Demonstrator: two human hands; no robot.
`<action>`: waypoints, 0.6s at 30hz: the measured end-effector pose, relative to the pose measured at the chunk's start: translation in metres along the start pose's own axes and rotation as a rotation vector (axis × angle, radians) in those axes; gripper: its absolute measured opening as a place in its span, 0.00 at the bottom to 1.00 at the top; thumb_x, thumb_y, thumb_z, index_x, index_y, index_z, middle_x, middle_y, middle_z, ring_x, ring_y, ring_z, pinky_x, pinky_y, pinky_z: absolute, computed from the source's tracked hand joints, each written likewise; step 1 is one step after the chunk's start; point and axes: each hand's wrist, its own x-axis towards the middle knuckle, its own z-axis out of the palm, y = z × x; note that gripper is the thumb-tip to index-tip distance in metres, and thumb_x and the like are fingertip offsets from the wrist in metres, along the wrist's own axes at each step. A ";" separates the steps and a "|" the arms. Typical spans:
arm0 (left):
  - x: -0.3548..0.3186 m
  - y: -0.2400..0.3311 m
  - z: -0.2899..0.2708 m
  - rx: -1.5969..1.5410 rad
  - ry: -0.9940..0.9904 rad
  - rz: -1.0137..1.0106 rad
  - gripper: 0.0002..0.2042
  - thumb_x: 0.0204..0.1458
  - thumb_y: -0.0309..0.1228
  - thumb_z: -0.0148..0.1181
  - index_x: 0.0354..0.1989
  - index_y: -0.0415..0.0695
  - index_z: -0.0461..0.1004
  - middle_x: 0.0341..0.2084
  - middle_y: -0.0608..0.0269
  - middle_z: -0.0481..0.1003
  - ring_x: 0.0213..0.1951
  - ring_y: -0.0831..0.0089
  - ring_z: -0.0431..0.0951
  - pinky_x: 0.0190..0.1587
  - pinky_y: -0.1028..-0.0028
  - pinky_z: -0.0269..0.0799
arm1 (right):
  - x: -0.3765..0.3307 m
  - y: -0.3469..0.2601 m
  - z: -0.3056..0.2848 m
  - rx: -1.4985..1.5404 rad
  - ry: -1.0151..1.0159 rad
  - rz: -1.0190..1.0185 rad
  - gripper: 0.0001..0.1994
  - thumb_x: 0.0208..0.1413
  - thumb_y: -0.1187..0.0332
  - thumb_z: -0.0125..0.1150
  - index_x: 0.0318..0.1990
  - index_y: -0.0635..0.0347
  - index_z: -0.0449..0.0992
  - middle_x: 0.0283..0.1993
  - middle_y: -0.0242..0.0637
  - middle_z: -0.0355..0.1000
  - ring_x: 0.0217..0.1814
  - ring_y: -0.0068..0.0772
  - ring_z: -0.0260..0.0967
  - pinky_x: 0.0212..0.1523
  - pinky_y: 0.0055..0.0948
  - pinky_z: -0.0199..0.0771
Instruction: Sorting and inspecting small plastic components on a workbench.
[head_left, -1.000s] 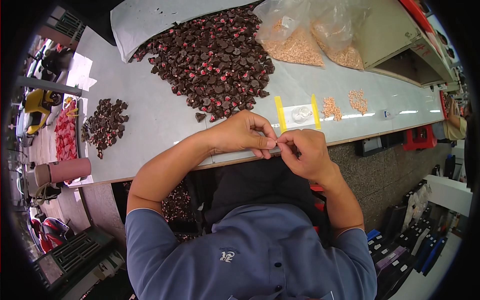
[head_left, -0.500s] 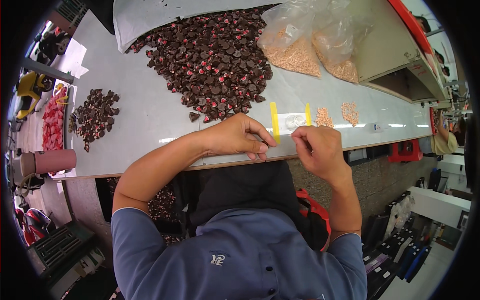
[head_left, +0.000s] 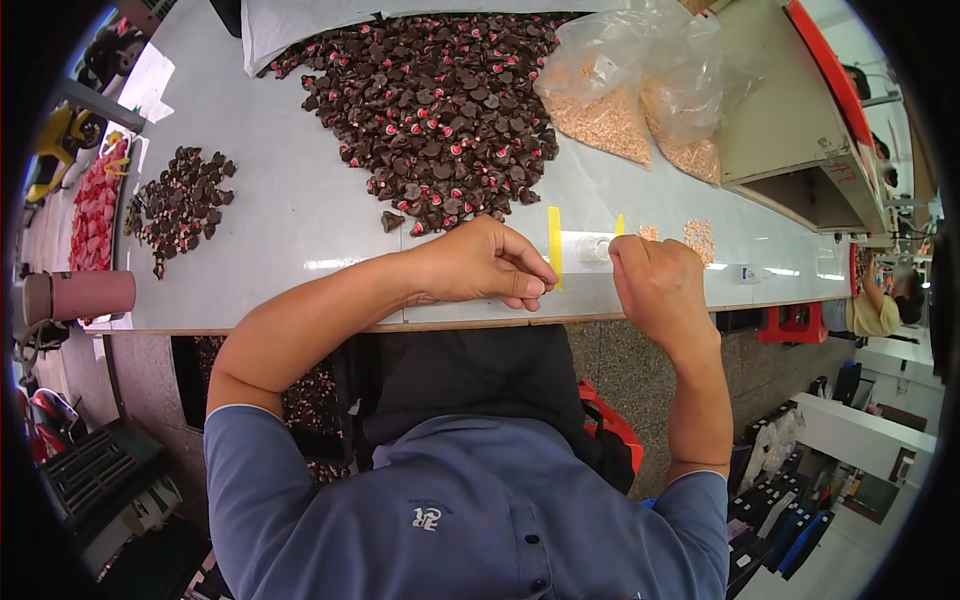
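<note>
My left hand (head_left: 482, 264) is over the table's near edge, its thumb and fingers pinched together. A small dark bit shows at those fingertips, mostly hidden by them. To the right my right hand (head_left: 662, 290) is closed, fingertips curled in; whatever they may hold is hidden. Just left of its knuckles lies a small clear round dish (head_left: 595, 249), between two yellow tape strips (head_left: 555, 250). Small tan pieces (head_left: 648, 233) lie behind my right hand, partly covered by it. Beyond my left hand spreads a large heap of dark brown pieces with pink-red parts (head_left: 440, 120).
Two clear bags of tan pieces (head_left: 600, 120) stand at the back, beside a beige metal box (head_left: 800, 110). A second tan pile (head_left: 699, 240) and a tiny bottle (head_left: 748, 273) lie right. Leftward are a smaller dark pile (head_left: 185, 205) and a pink tumbler (head_left: 92, 294).
My right hand has shifted right and covers part of the nearer tan pile. My left fingers have drawn closer together around the small dark bit. The whole view has shifted slightly.
</note>
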 end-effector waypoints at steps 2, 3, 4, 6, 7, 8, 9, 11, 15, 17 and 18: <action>0.000 0.000 0.000 0.001 0.000 -0.001 0.13 0.54 0.24 0.65 0.46 0.33 0.78 0.42 0.53 0.80 0.39 0.72 0.82 0.40 0.77 0.78 | 0.000 0.000 0.001 -0.009 -0.006 -0.002 0.06 0.50 0.74 0.63 0.31 0.57 0.71 0.21 0.37 0.70 0.20 0.40 0.67 0.24 0.37 0.66; 0.000 0.000 0.000 -0.005 0.004 0.003 0.13 0.54 0.24 0.64 0.47 0.33 0.78 0.42 0.53 0.80 0.39 0.71 0.82 0.40 0.77 0.78 | 0.000 0.000 0.000 -0.012 -0.009 0.004 0.06 0.50 0.74 0.63 0.31 0.58 0.71 0.21 0.37 0.70 0.20 0.40 0.67 0.24 0.37 0.66; 0.001 0.000 0.000 -0.011 0.007 0.007 0.12 0.54 0.24 0.64 0.47 0.34 0.78 0.42 0.53 0.80 0.39 0.71 0.82 0.40 0.77 0.78 | 0.000 -0.001 0.000 -0.016 -0.011 0.010 0.06 0.50 0.74 0.63 0.31 0.58 0.71 0.21 0.37 0.70 0.20 0.40 0.67 0.24 0.37 0.66; 0.001 -0.003 -0.001 -0.027 0.001 0.015 0.13 0.55 0.24 0.64 0.47 0.34 0.77 0.43 0.53 0.80 0.39 0.71 0.82 0.40 0.77 0.78 | -0.001 0.000 0.000 0.001 0.010 0.011 0.06 0.50 0.74 0.64 0.31 0.58 0.71 0.21 0.37 0.70 0.20 0.40 0.67 0.24 0.37 0.66; 0.002 -0.004 -0.001 -0.044 -0.005 0.025 0.13 0.55 0.24 0.63 0.48 0.34 0.77 0.43 0.53 0.80 0.40 0.70 0.83 0.40 0.76 0.78 | -0.002 0.000 0.000 0.017 0.031 0.011 0.06 0.50 0.74 0.64 0.31 0.58 0.71 0.21 0.37 0.70 0.20 0.40 0.67 0.24 0.37 0.66; 0.002 -0.004 -0.001 -0.042 -0.007 0.023 0.13 0.55 0.24 0.63 0.48 0.34 0.77 0.43 0.53 0.80 0.40 0.70 0.83 0.40 0.76 0.78 | -0.002 -0.001 0.000 0.017 0.032 0.014 0.06 0.50 0.74 0.64 0.31 0.58 0.71 0.21 0.37 0.70 0.20 0.40 0.67 0.24 0.37 0.66; 0.002 -0.003 -0.001 -0.035 -0.005 0.025 0.13 0.55 0.24 0.63 0.48 0.34 0.76 0.43 0.53 0.80 0.40 0.70 0.82 0.40 0.76 0.78 | -0.003 -0.002 -0.001 0.034 0.056 0.026 0.06 0.49 0.74 0.64 0.31 0.58 0.71 0.21 0.37 0.70 0.19 0.40 0.67 0.23 0.37 0.65; 0.002 -0.002 -0.001 -0.026 -0.004 0.024 0.14 0.55 0.24 0.63 0.49 0.34 0.76 0.44 0.53 0.79 0.40 0.70 0.82 0.40 0.76 0.78 | -0.003 -0.004 -0.004 0.053 0.081 0.040 0.06 0.49 0.75 0.64 0.30 0.58 0.71 0.21 0.37 0.70 0.19 0.40 0.67 0.23 0.37 0.65; 0.002 -0.001 0.000 -0.049 0.014 0.015 0.13 0.56 0.26 0.63 0.48 0.34 0.75 0.44 0.53 0.79 0.41 0.69 0.82 0.41 0.76 0.78 | -0.007 -0.014 -0.007 0.340 0.225 0.105 0.06 0.48 0.80 0.63 0.32 0.61 0.73 0.21 0.35 0.71 0.19 0.32 0.69 0.21 0.29 0.66; 0.002 -0.001 0.000 -0.053 0.018 0.013 0.13 0.56 0.27 0.63 0.48 0.34 0.75 0.44 0.53 0.79 0.42 0.69 0.82 0.41 0.76 0.78 | -0.010 -0.024 0.000 0.496 0.266 0.173 0.06 0.48 0.82 0.63 0.32 0.62 0.74 0.21 0.34 0.71 0.19 0.29 0.70 0.20 0.26 0.66; 0.001 0.000 0.000 -0.069 0.019 0.011 0.13 0.56 0.27 0.63 0.48 0.35 0.75 0.44 0.53 0.79 0.42 0.69 0.82 0.41 0.75 0.78 | -0.011 -0.030 0.005 0.565 0.274 0.164 0.06 0.48 0.82 0.63 0.32 0.63 0.75 0.21 0.34 0.72 0.19 0.27 0.70 0.20 0.24 0.66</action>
